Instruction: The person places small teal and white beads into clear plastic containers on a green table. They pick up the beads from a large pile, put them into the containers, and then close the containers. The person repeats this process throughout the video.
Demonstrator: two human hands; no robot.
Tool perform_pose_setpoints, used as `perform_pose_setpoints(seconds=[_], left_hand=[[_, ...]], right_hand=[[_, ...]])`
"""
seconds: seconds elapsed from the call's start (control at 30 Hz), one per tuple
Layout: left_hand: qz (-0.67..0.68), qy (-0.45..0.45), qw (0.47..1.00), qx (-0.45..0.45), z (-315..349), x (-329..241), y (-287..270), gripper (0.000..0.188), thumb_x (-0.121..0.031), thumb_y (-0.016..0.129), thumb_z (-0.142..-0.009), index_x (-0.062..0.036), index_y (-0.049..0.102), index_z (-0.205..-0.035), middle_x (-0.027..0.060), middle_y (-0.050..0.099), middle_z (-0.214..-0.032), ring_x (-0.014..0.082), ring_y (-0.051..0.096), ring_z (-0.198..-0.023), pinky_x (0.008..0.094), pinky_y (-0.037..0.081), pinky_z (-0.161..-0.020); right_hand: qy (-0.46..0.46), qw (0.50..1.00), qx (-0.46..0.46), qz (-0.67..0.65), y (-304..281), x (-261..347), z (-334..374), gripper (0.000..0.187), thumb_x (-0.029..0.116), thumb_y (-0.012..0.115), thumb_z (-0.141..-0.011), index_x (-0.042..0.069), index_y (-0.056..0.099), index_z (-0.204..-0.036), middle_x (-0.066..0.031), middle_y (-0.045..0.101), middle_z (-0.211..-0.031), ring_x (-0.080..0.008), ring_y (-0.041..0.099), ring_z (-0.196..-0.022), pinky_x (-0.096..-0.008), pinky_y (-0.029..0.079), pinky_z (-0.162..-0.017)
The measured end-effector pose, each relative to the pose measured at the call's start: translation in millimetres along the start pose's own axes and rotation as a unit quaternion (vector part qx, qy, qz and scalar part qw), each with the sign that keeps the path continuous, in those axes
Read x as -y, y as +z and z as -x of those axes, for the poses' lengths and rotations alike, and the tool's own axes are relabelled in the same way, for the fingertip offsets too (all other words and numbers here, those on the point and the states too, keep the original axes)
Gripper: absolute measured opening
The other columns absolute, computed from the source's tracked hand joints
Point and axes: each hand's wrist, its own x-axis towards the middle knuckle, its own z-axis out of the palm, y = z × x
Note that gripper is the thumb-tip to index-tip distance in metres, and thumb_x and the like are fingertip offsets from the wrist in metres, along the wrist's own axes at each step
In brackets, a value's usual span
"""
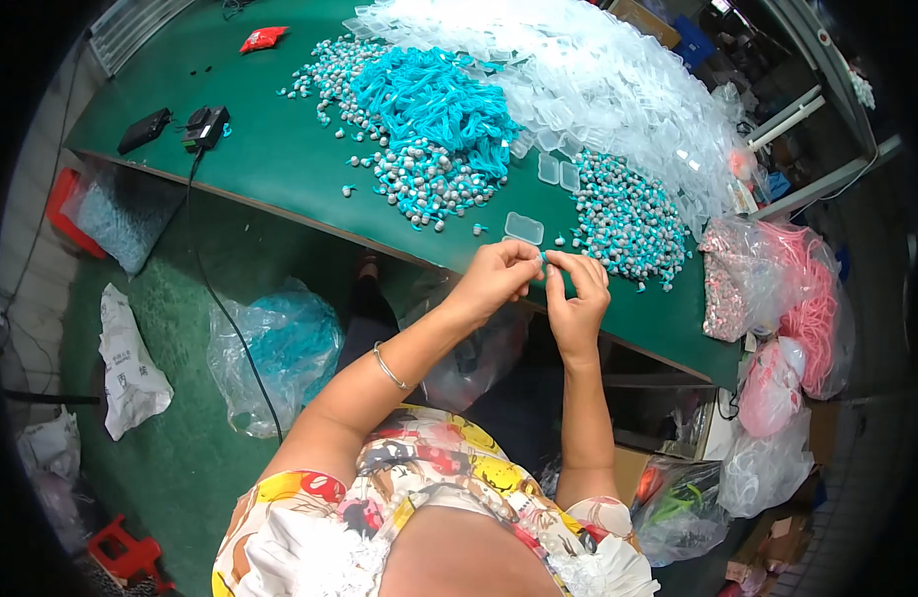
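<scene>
Close together at the table's front edge, my left hand [503, 273] and my right hand [578, 291] are both closed in a pinch. Between their fingertips shows a small teal piece [544, 257], mostly covered by the fingers. Just beyond them lies a clear plastic case [523, 228]. To the right of my hands spreads a pile of small grey-and-teal plugs [628, 219]. Another pile of such plugs [424, 184] lies to the left, against a heap of teal cords [434, 99].
Clear plastic cases [608, 90] are heaped across the back of the green table [270, 149]. A black device with a cable [206, 127] and a red packet [264, 40] lie left. Bags of pink cords [809, 308] hang at the right edge; a teal-filled bag [280, 348] sits on the floor.
</scene>
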Motion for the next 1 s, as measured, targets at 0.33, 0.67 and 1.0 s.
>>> perform_pose_setpoints(seconds=[0.33,0.67,1.0], left_hand=[[-0.03,0.037,0.998,-0.037,4.9,6.0,7.7,0.012,-0.013,0.061,-0.089,-0.0016,0.064,-0.088,-0.0026,0.057,-0.071,0.0021,0.048,-0.063,0.0218,0.037,-0.052],[-0.104,-0.015,0.994,-0.024,10.8,-1.0,9.3,0.015,-0.016,0.06,-0.09,-0.0011,0.065,-0.093,-0.0015,0.06,-0.077,0.0041,0.051,-0.063,0.0209,0.04,-0.054],[0.047,-0.074,0.996,0.011,15.6,-6.7,-0.9,0.018,-0.021,0.061,-0.095,-0.0036,0.066,-0.098,-0.0005,0.062,-0.078,0.0038,0.052,-0.06,0.0196,0.04,-0.053]], right_hand=[[0.023,1.0,0.013,-0.01,-4.0,15.9,8.6,0.017,0.002,0.069,-0.078,0.008,0.071,-0.093,-0.0058,0.069,-0.085,-0.0255,0.064,-0.085,-0.0412,0.042,-0.091],[0.17,0.971,0.007,-0.166,-4.7,2.0,12.1,0.015,-0.004,0.069,-0.079,0.001,0.073,-0.093,-0.007,0.069,-0.085,-0.0159,0.064,-0.077,-0.0295,0.049,-0.074],[0.123,0.966,0.078,-0.212,-9.9,4.2,1.4,0.023,-0.003,0.07,-0.081,-0.001,0.071,-0.104,-0.0078,0.068,-0.093,-0.0145,0.062,-0.086,-0.0273,0.049,-0.078]])
